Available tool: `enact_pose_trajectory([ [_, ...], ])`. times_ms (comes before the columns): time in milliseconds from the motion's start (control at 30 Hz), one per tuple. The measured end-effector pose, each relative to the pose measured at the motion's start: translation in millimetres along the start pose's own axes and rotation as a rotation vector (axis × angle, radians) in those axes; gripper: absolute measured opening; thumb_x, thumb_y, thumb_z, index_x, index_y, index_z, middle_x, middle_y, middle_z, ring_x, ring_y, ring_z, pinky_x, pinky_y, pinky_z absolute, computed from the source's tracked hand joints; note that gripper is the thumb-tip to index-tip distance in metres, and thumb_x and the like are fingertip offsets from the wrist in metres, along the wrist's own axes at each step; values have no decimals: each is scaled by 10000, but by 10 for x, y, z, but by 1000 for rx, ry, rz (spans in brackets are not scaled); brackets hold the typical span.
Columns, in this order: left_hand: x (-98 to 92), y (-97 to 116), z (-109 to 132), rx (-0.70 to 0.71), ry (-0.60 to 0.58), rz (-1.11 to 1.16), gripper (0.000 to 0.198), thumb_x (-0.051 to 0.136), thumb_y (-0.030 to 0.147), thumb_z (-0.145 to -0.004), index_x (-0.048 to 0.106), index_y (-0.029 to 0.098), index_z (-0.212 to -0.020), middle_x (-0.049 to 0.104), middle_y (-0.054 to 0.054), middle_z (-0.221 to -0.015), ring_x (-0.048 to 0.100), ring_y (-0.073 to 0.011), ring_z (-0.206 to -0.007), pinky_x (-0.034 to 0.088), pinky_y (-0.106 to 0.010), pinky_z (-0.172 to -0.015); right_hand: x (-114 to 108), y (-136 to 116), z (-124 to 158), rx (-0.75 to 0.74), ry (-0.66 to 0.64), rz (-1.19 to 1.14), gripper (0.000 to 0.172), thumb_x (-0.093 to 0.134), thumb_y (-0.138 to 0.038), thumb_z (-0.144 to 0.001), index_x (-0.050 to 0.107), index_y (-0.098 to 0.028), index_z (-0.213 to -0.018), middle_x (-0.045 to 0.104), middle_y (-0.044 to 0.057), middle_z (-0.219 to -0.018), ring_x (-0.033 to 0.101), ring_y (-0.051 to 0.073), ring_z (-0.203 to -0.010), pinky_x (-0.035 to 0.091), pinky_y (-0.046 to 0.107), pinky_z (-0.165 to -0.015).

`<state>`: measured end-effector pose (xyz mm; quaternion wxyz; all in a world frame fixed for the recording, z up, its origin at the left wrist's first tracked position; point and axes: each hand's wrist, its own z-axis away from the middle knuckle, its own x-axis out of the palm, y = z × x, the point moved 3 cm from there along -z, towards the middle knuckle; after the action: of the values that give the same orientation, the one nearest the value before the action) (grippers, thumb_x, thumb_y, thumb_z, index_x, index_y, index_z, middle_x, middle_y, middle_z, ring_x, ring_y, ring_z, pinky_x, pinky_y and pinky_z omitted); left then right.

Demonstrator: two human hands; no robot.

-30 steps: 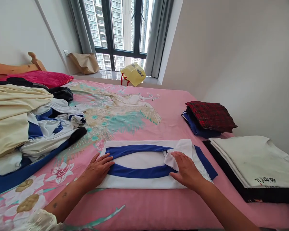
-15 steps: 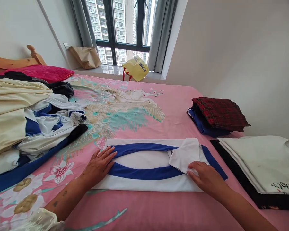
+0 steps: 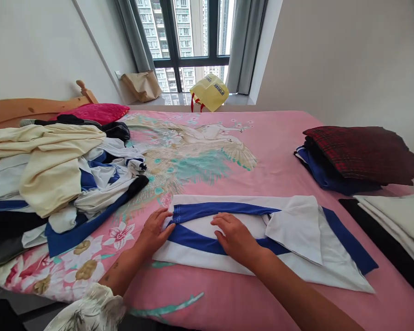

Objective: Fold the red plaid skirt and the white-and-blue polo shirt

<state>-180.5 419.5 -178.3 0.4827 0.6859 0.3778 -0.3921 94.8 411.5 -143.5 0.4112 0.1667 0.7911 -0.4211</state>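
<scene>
A white garment with blue bands (image 3: 198, 211) lies folded in a long strip on the pink bed. On its left end rests my left hand (image 3: 157, 231), fingers stretched out and thumb apart, touching the cloth by the blue band. My right hand (image 3: 233, 236) is over the middle of the garment with its fingers apart and nothing in them; whether it touches the fabric I cannot tell. A white sleeve-like flap (image 3: 298, 225) is folded over at the right part, and the blue-edged right end (image 3: 352, 241) fans out wider.
Loose clothes (image 3: 60, 170) are heaped on the left. At right are a folded stack topped with red plaid (image 3: 362, 151) and another with white cloth (image 3: 400, 211). A yellow bag (image 3: 210, 92) and brown paper bag (image 3: 142, 86) stand by the window, over the patterned bedspread (image 3: 276, 138).
My right hand has left the flap and moved left to the garment's middle. The garment's right end now spreads wider. The view has shifted left.
</scene>
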Motion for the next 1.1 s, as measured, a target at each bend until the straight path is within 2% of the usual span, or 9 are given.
enact_pose_trajectory([
  [133, 73, -26, 119, 7, -4, 6, 298, 532, 366, -812, 604, 211, -1056, 560, -105, -1213, 500, -251, -1175, 401, -434, -1016, 508, -358, -469, -98, -74, 17, 341, 479, -42, -779, 600, -182, -1066, 619, 83, -1085, 522, 198, -1061, 434, 333, -928],
  [233, 102, -32, 106, -19, 9, -15, 337, 580, 332, -759, 602, 212, -1073, 562, -110, -1193, 507, -266, -1147, 412, -446, -991, 790, -379, -754, -73, -152, 144, 291, 479, -95, -810, 595, -194, -1058, 610, 105, -1078, 519, 241, -1042, 439, 383, -851],
  [333, 79, -35, 55, -41, -32, -17, 344, 622, 305, -707, 613, 212, -1037, 566, -97, -1140, 504, -263, -1111, 409, -431, -973, 916, -295, -905, -9, -178, 219, 196, 477, -172, -847, 615, -195, -984, 624, 103, -1025, 536, 253, -994, 426, 401, -822],
  [533, -31, 18, -63, -129, -169, -87, 279, 667, 318, -625, 632, 235, -889, 556, -71, -986, 518, -278, -971, 424, -433, -844, 863, -194, -929, 85, -6, 75, 197, 412, -187, -895, 583, -173, -993, 636, 73, -951, 559, 190, -931, 423, 315, -843],
  [667, -96, 133, -166, -28, -272, -68, 223, 630, 223, -595, 653, 238, -815, 576, -74, -919, 523, -292, -946, 390, -443, -832, 825, -202, -912, 58, 27, 25, 187, 428, -182, -887, 585, -183, -989, 637, 66, -962, 561, 191, -949, 426, 319, -872],
  [767, -117, 176, -229, 5, -356, 67, 136, 580, 129, -557, 621, 215, -653, 610, -30, -764, 561, -240, -839, 388, -406, -827, 798, -213, -912, 52, 45, 3, 189, 434, -187, -887, 595, -181, -984, 640, 73, -965, 562, 197, -953, 434, 329, -873],
  [833, -122, 164, -259, -7, -391, 152, 142, 554, 123, -573, 614, 215, -664, 614, 12, -669, 574, -176, -715, 420, -339, -775, 770, -226, -915, 52, 59, -10, 187, 440, -191, -885, 602, -183, -979, 642, 74, -966, 564, 198, -951, 439, 331, -868],
  [933, -104, 107, -293, -42, -384, 263, 181, 515, 198, -679, 629, 203, -819, 662, 17, -736, 595, -137, -682, 457, -252, -675, 709, -263, -927, 59, 84, -25, 183, 455, -207, -886, 610, -190, -982, 642, 68, -971, 565, 194, -949, 439, 325, -865],
  [1100, 41, 31, -313, -77, -226, 373, 200, 508, 221, -736, 652, 195, -872, 691, -5, -830, 617, -158, -772, 480, -270, -717, 624, -386, -918, 11, 56, -8, 203, 470, -226, -890, 609, -213, -1038, 640, 63, -1015, 554, 198, -975, 428, 342, -887],
])
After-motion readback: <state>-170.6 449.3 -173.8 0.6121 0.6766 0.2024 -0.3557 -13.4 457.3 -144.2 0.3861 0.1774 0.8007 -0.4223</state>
